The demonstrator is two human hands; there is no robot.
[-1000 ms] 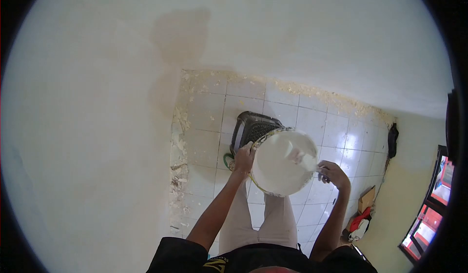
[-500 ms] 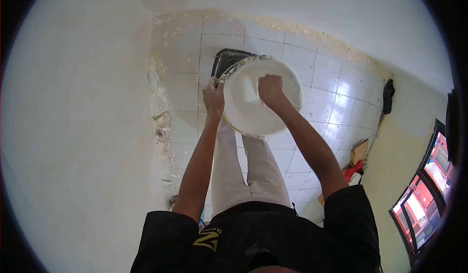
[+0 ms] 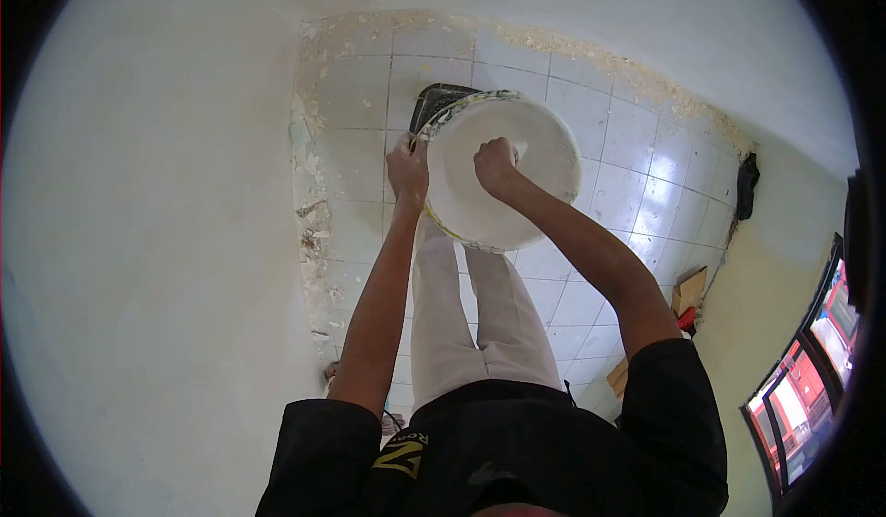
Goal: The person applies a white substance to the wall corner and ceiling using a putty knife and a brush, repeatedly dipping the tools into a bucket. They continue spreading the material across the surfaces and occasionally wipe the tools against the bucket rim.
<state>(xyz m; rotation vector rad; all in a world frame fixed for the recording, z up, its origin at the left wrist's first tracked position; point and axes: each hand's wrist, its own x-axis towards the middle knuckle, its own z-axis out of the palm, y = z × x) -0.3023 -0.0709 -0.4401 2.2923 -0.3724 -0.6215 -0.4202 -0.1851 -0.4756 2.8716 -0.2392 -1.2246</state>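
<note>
A round white bucket (image 3: 568, 162) stands tilted toward me, its rim smeared and yellow-edged. Whitish, paste-like material (image 3: 471, 208) coats or fills its inside. My left hand (image 3: 407, 168) is closed on the left side of the rim. Over the middle of the bucket, my right hand (image 3: 498, 162) is a fist around a pale tool (image 3: 521, 150); most of it is hidden, so its kind cannot be made out. Behind the bucket's left side shows a black tray (image 3: 432, 102), partly covered by the rim.
White floor tiles (image 3: 577, 111) lie underfoot, with crumbled plaster debris (image 3: 314, 222) along the left wall (image 3: 166, 240). At the right are a dark object (image 3: 747, 185), a cardboard box (image 3: 688, 288) and a black-framed window (image 3: 798, 397).
My right fist has shifted slightly left inside the bucket and turned; the pale tool now shows on its right side instead of its left. My left hand still grips the rim.
</note>
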